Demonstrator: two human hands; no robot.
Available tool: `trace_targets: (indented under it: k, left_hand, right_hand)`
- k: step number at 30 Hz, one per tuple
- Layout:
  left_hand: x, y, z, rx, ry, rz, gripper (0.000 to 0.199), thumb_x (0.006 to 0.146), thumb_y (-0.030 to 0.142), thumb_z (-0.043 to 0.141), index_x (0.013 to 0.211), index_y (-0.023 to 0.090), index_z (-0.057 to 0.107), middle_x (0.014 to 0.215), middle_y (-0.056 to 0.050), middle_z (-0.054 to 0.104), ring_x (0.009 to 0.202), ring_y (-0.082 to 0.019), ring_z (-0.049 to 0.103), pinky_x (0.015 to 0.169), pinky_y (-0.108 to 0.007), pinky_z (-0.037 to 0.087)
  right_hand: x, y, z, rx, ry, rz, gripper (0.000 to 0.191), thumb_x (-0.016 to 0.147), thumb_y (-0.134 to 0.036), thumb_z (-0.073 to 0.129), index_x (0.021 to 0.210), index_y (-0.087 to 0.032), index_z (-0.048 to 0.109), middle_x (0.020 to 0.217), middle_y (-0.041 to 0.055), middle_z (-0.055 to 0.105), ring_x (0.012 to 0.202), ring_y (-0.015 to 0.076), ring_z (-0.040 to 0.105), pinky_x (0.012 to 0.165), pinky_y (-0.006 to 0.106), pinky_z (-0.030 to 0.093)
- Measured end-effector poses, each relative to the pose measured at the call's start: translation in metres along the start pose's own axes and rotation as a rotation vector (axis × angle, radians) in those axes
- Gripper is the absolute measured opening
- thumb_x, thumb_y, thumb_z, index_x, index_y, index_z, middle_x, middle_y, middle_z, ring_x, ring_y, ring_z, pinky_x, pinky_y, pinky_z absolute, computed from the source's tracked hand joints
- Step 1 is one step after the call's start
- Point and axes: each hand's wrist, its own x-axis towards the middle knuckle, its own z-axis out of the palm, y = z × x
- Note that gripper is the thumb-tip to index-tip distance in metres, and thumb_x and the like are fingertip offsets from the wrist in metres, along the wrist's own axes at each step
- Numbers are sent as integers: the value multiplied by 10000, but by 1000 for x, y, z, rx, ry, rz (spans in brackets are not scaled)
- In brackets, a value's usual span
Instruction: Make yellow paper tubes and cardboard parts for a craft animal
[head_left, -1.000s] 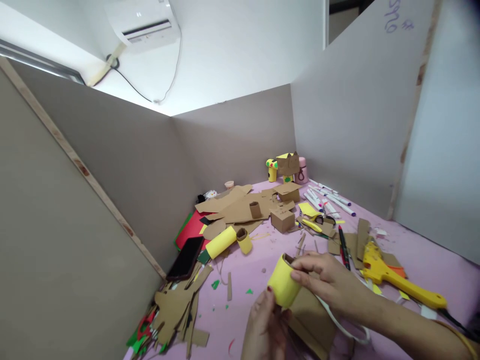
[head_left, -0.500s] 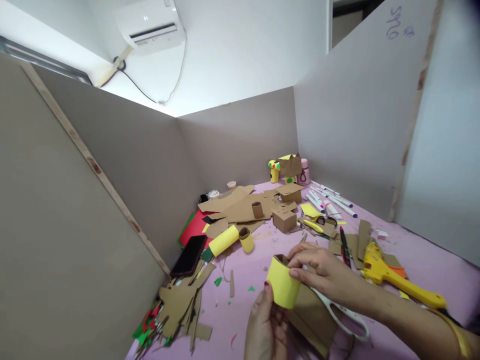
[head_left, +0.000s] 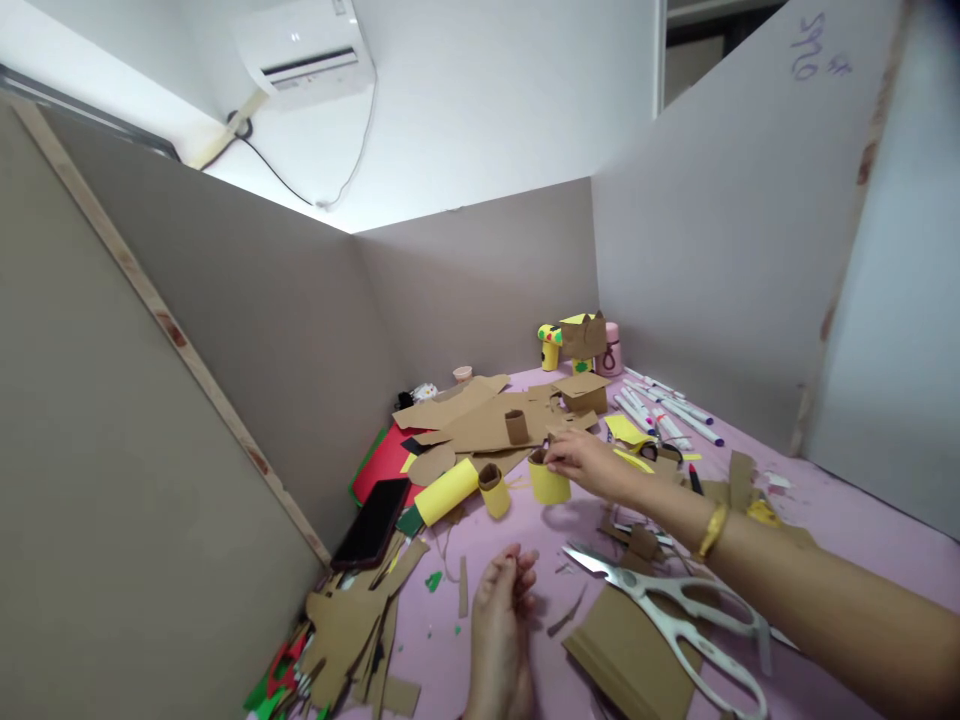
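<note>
My right hand [head_left: 581, 458] reaches forward over the table and pinches the rim of a short cardboard tube wrapped in yellow paper [head_left: 551, 485]. A shadow beneath suggests that the tube hangs just above the surface. To its left stands a second yellow-covered cardboard tube [head_left: 493, 492], and past that lies a longer yellow roll [head_left: 447, 492]. My left hand [head_left: 506, 600] rests palm inward near the front, fingers loosely curled and nothing visible in them. White-handled scissors [head_left: 667, 610] lie with blades parted, partly on a folded piece of cardboard [head_left: 630, 650], below my right forearm.
Cardboard scraps [head_left: 349, 640] pile up at the left by a dark phone [head_left: 371, 523]. Large cardboard sheets [head_left: 480, 415] and a small box [head_left: 585, 390] lie at the back. Several markers [head_left: 675, 405] are at the right. Grey partitions [head_left: 480, 290] enclose the table.
My right hand has carried the yellow tube forward, away from my left hand, which has let go of it. The scissors and folded cardboard now show more fully.
</note>
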Motion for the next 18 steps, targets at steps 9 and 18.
trace_targets:
  k: [9,18]
  left_hand:
    - [21,-14,-19,41,-64,81,219,601,194,782,774,122,669,633,-45,687,529,-90,574,490,-173,422]
    - [23,-20,-21,82,-82,118,218,594,215,787,757,140,662,616,-32,677,514,-90,556,481,-172,413]
  right_hand:
    - [9,11,11,-29,-5,80,250,894,-301,552,1105,-169,578,1143,64,606,993,219,600,837,437,494]
    - [14,56,28,-143,54,523,324,890,-292,559,1193,-181,524,1219,80,561,1011,234,592,832,449,501]
